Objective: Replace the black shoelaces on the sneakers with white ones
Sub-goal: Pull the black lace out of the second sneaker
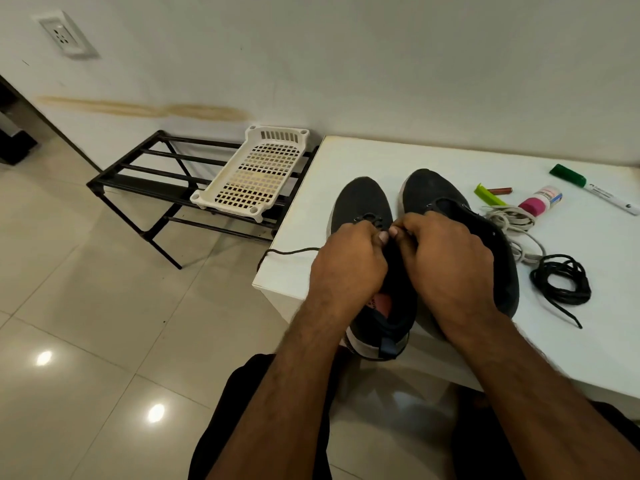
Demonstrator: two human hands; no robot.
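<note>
We are sitting at the white desk (433,157), with 2 dark sneakers standing side by side near its left edge, toes pointing toward the wall. Our left hand (346,261) and right hand (446,258) are meeting over the lacing area of the left sneaker (360,202), fingers curled inward and apparently pinching the black shoelace (294,251) there, though the exact grip is hidden under the knuckles. One free end of that lace is trailing leftward and dropping over the desk's left edge. The right sneaker (429,188) is sitting just beside the first, partly covered by our right wrist, with its eyelets looking bare. To its right, the white shoelaces (512,223) are lying in a loose heap touching the shoe's side, and a removed black lace (561,282) is lying coiled nearer the front edge. Toward the back right corner we are seeing a green marker (588,188), a small pink-capped bottle (540,200) and a lime-green clip (488,195). Beyond the desk's left edge, a white plastic tray (256,171) is resting on a black rack (138,174).
</note>
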